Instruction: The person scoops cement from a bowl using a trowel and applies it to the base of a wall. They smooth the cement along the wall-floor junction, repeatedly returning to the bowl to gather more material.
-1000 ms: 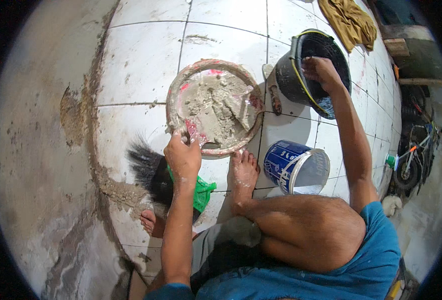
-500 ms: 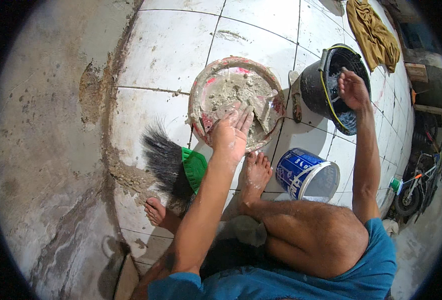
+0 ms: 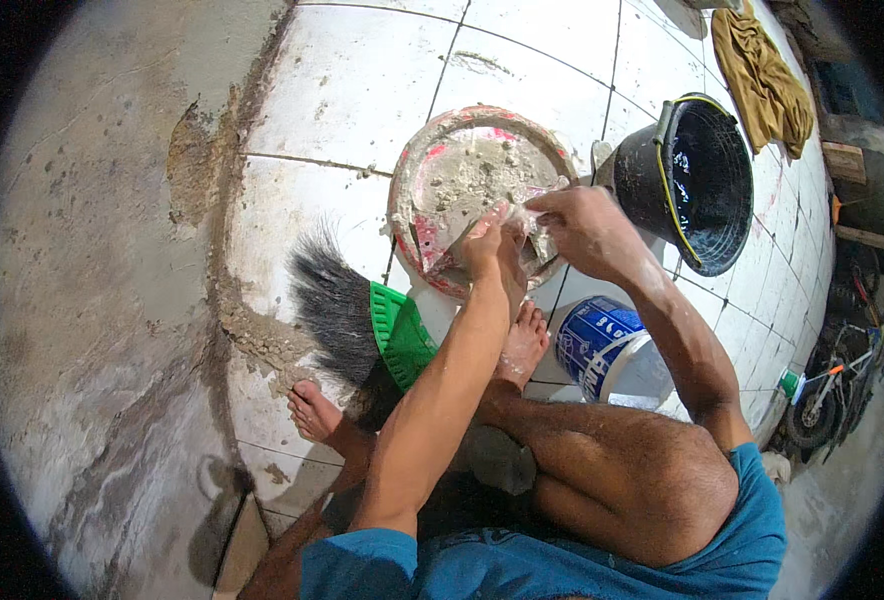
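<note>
Smeared hands, lumpy mortar (grey), round basin

Basin, rim rough with matt, gritty mortar. Bucket, plastic, glossy inside; floor, smooth, glossy tile. Wall, rough, matt; rag, matt cloth.

The right hand left the black bucket and came over the basin. The left hand shifted inward from its rim, and the two apparently met.

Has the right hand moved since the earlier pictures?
Yes: the right hand has moved left, away from the black bucket, to the right edge of the round basin.
</note>
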Demonstrator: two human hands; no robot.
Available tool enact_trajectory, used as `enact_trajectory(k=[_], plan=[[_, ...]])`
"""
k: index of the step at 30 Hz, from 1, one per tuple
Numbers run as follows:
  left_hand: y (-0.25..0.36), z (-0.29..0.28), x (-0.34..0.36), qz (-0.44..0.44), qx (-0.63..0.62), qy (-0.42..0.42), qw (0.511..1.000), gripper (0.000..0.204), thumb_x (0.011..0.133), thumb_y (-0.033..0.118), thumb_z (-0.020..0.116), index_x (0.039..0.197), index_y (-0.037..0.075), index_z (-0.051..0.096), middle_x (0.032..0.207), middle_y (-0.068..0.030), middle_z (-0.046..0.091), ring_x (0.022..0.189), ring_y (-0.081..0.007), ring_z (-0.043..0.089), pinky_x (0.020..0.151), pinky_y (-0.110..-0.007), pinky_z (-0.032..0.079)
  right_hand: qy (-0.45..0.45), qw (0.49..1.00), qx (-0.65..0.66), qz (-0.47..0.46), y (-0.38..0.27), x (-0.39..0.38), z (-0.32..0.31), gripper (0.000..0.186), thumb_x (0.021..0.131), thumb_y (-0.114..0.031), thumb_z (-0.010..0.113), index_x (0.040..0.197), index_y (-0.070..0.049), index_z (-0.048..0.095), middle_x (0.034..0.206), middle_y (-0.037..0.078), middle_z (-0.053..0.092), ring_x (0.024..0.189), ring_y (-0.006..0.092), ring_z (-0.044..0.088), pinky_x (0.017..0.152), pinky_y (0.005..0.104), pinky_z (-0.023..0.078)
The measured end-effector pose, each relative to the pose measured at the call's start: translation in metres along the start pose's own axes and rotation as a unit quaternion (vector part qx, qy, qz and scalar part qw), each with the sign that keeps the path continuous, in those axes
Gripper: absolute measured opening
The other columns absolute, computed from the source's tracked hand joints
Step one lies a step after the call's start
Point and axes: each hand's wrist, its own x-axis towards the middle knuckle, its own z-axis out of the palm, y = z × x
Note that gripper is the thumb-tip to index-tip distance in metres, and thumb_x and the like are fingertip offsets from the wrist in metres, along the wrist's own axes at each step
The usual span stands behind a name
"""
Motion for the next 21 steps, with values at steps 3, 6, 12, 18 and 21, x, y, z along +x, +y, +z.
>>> enact_trajectory(k=[3, 6, 12, 18, 21], plan=[[0.010, -0.002, 0.002, 0.021, 0.062, 0.007, 0.998, 0.019, 0.093, 0.005, 0.073, 0.111, -0.002, 0.072, 0.095, -0.0110, 0.075, 0.081, -0.0203, 0.073, 0.068, -0.031, 0.060, 0.119, 0.992, 0.027, 0.035, 0.018, -0.009, -0.033, 0.028, 0.090, -0.009, 0.065, 0.115, -0.003, 0.077, 0.095, 0.023, 0.076, 0.085, 0.0291, 0.077, 0.080, 0.0391, 0.060], [0.024, 0.018, -0.022, 0.008, 0.113, 0.094, 0.989, 0.027, 0.088, -0.004, 0.074, 0.114, -0.004, 0.068, 0.100, -0.0139, 0.073, 0.084, -0.0202, 0.073, 0.071, -0.029, 0.059, 0.296, 0.934, 0.152, 0.130, 0.075, -0.016, -0.088, 0.030, 0.091, -0.012, 0.066, 0.117, 0.000, 0.076, 0.093, 0.015, 0.078, 0.084, 0.0166, 0.074, 0.077, 0.0310, 0.059], [0.031, 0.008, -0.023, 0.000, 0.075, 0.081, 0.994, 0.031, 0.089, -0.009, 0.068, 0.119, -0.006, 0.060, 0.100, -0.0164, 0.071, 0.084, -0.0257, 0.073, 0.079, -0.033, 0.064, 0.179, 0.922, 0.207, 0.274, 0.250, 0.011, -0.093, 0.024, 0.096, -0.008, 0.058, 0.107, 0.001, 0.077, 0.090, 0.012, 0.075, 0.080, 0.0192, 0.073, 0.071, 0.0350, 0.057], [0.034, 0.014, -0.031, -0.051, 0.042, 0.065, 0.996, 0.041, 0.094, -0.010, 0.058, 0.134, -0.008, 0.053, 0.130, -0.0231, 0.062, 0.119, -0.0336, 0.065, 0.100, -0.043, 0.059, 0.093, 0.814, 0.435, 0.374, 0.336, 0.023, -0.038, 0.026, 0.096, -0.025, 0.063, 0.092, -0.002, 0.073, 0.073, 0.007, 0.064, 0.061, 0.0186, 0.059, 0.055, 0.0395, 0.050], [0.047, 0.004, -0.040, -0.042, -0.003, 0.037, 0.998, 0.042, 0.099, -0.006, 0.051, 0.141, -0.008, 0.048, 0.145, -0.0250, 0.053, 0.136, -0.0348, 0.054, 0.113, -0.046, 0.049, 0.030, 0.747, 0.612, 0.258, 0.298, 0.034, -0.038, 0.030, 0.104, -0.025, 0.058, 0.086, -0.005, 0.069, 0.072, 0.005, 0.065, 0.054, 0.0148, 0.062, 0.050, 0.0290, 0.051]])
